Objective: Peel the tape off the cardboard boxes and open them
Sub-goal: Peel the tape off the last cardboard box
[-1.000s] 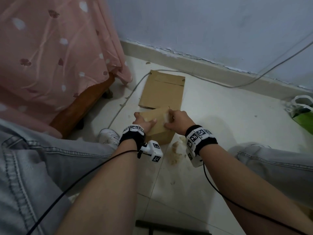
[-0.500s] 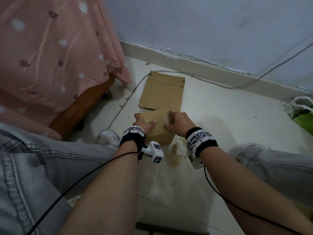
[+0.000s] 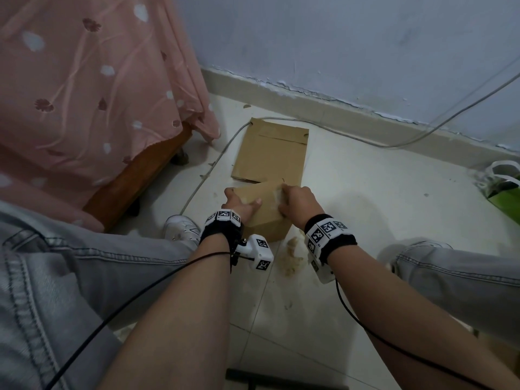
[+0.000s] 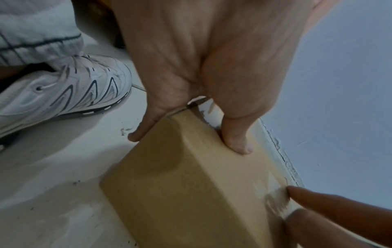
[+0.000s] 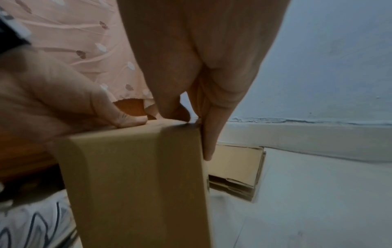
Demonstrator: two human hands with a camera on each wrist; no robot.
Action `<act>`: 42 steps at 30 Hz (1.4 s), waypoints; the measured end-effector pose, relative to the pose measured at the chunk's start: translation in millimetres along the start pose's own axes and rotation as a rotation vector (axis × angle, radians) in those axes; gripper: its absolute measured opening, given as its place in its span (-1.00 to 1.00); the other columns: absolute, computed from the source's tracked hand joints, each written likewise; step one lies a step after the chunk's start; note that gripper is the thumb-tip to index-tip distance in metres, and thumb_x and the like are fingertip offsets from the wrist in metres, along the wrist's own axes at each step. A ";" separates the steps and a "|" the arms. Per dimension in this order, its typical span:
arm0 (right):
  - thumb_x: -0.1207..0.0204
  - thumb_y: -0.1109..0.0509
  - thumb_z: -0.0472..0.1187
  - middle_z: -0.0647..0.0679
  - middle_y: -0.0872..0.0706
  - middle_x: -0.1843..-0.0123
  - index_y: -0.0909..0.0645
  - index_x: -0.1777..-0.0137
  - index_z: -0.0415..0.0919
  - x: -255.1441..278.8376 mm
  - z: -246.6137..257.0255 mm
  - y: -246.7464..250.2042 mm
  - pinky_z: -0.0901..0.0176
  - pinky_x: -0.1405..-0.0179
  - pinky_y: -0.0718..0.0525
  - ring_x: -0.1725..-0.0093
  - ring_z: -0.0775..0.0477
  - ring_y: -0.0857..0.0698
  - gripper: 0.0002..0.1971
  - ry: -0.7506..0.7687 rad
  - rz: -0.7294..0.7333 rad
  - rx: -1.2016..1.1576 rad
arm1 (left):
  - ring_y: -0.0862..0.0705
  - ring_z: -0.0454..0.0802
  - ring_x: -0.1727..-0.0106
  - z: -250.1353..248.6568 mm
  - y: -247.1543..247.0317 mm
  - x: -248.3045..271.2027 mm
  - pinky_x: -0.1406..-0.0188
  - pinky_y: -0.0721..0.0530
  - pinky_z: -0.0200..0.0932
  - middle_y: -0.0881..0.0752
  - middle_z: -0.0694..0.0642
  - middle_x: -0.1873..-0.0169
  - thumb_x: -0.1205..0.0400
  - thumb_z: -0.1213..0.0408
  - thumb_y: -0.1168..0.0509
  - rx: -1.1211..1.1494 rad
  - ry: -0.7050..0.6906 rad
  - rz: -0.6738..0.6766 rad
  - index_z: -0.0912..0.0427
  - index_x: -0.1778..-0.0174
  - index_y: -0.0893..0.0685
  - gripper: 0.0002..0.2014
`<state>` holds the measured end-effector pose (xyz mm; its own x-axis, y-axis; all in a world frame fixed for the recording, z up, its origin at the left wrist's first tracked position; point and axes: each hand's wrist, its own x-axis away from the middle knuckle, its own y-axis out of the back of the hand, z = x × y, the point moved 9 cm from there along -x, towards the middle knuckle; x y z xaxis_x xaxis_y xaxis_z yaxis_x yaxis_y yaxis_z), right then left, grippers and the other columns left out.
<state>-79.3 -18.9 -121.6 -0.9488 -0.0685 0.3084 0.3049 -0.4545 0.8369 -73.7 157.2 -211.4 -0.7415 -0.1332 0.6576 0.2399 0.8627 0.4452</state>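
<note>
1. A small closed cardboard box (image 3: 263,212) is seen standing on the tiled floor (image 3: 365,220) at the middle of the head view, between the person's knees.
2. The box is held at its left end by the left hand (image 3: 239,205): in the left wrist view the thumb is laid on the top face and the fingers (image 4: 141,130) are curled down the side, so this grip is closed round the box.
3. The right hand (image 3: 298,202) is placed at the box's top right edge, at 3 o'clock from the left hand. In the right wrist view the thumb and bent fingers are pressed together on the top edge while one finger is stretched down the far face.
4. A pale, scuffed patch of tape (image 4: 275,199) is seen under the right fingertips; whether a strip is actually pinched by this grip cannot be told.
5. A flattened cardboard box (image 3: 271,152) is laid on the floor at 12 o'clock from the held box, just behind it.
6. Torn scraps (image 3: 291,256) are scattered on the floor at 5 o'clock from the box.
7. A white sneaker (image 3: 180,228) is seen at 8 o'clock, a pink bedsheet (image 3: 84,94) at 10 o'clock, and a green bag (image 3: 503,192) at 3 o'clock by the wall.
</note>
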 end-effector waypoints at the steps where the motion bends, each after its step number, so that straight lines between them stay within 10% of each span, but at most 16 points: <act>1: -0.52 -0.36 -0.16 -0.24 -0.72 0.03 -0.59 -0.15 -0.26 0.7 -1.1 1.0 0.06 0.10 -0.67 0.02 -0.25 -0.69 -0.74 0.003 0.004 -0.032 | -0.58 0.40 -0.29 0.1 -0.3 0.5 -0.26 -0.60 0.40 -0.51 0.27 -0.38 -0.38 -0.27 -0.44 -0.002 -0.002 -0.001 -0.09 -0.50 -0.06 -0.09; 8: -0.50 -0.47 -0.02 -0.25 -0.71 -0.16 -0.54 -0.41 -0.30 1.4 -1.7 0.9 -0.06 -0.13 -0.72 -0.10 -0.21 -0.70 -0.45 0.012 0.024 -0.085 | -0.60 0.39 -0.27 1.7 -0.2 -1.2 -0.25 -0.61 0.40 -0.54 0.26 -0.36 -0.39 -0.26 -0.45 0.002 0.001 -0.002 -0.05 -0.49 -0.06 -0.09; 16: -0.50 -0.39 -0.12 -0.27 -0.72 0.01 -0.61 -0.13 -0.31 1.0 3.6 2.3 -0.10 -0.02 -0.73 -0.01 -0.28 -0.69 -0.70 0.003 -0.001 -0.022 | -0.56 0.39 -0.32 1.6 -0.1 -1.8 -0.31 -0.57 0.38 -0.51 0.26 -0.39 -0.43 -0.22 -0.47 0.027 0.009 -0.006 -0.06 -0.54 -0.04 -0.07; 42: -0.61 -0.32 -0.06 -0.25 -0.73 -0.03 -0.57 -0.21 -0.27 5.3 4.4 0.5 0.03 0.01 -0.64 -0.05 -0.28 -0.69 -0.69 0.020 -0.019 -0.008 | -0.54 0.38 -0.35 2.4 -0.7 -2.7 -0.35 -0.54 0.36 -0.49 0.26 -0.40 -0.45 -0.20 -0.46 0.030 0.010 0.006 -0.05 -0.56 -0.03 -0.08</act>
<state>-83.8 -15.6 -117.6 -0.9559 -0.0773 0.2832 0.2860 -0.4630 0.8389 -73.4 158.1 -215.0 -0.7339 -0.1328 0.6661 0.2251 0.8777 0.4230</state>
